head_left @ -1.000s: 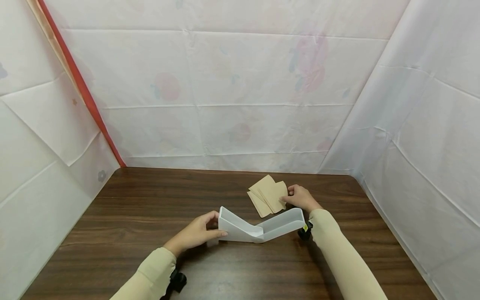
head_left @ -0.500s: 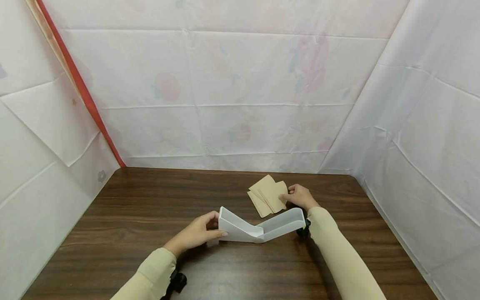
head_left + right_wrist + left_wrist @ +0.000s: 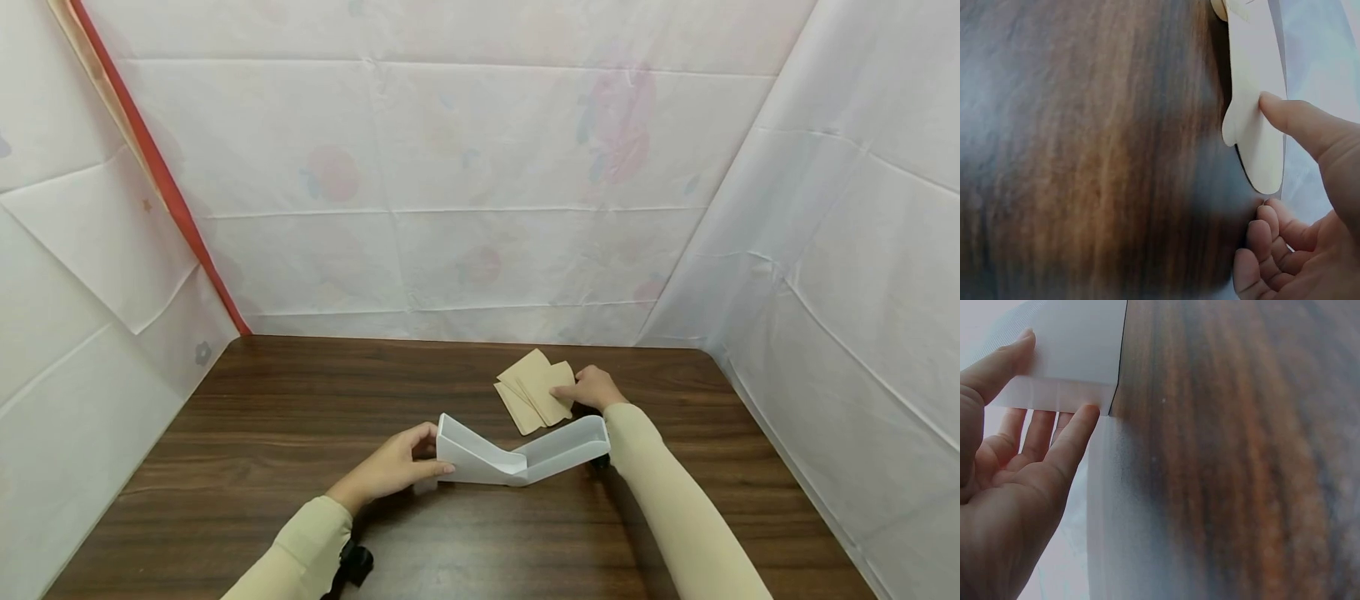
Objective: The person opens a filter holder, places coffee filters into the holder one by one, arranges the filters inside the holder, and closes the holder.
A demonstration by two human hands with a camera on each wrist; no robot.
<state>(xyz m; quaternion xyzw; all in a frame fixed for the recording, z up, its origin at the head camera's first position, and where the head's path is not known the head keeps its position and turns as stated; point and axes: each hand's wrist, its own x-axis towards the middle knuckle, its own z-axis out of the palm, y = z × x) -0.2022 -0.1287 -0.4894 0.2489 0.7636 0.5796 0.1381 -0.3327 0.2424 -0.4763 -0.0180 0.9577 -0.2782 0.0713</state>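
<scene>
In the head view, a white plastic V-shaped open holder [image 3: 480,467] stands on the table with two trough-like arms. My left hand [image 3: 393,468] grips its left end, thumb on the front wall and fingers behind. The left wrist view shows the index fingertip at the corner of this end wall [image 3: 1079,394]. Several tan paper envelopes [image 3: 525,400] lie fanned behind the holder. My right hand [image 3: 597,388] touches the top envelope [image 3: 1257,69], its thumb flat on the paper. Its other visible fingers [image 3: 1259,237] curl beside the rounded end, apart from it.
A dark wood-grain table [image 3: 315,383] carries everything. White patterned cloth [image 3: 480,167] rises behind and on both sides, with a red strip [image 3: 161,175] at the back left. The holder's right arm stands just in front of my right wrist.
My right hand has shifted slightly left, its thumb sliding further onto the top envelope. The right sleeve has moved left too. My left hand and the holder stay put.
</scene>
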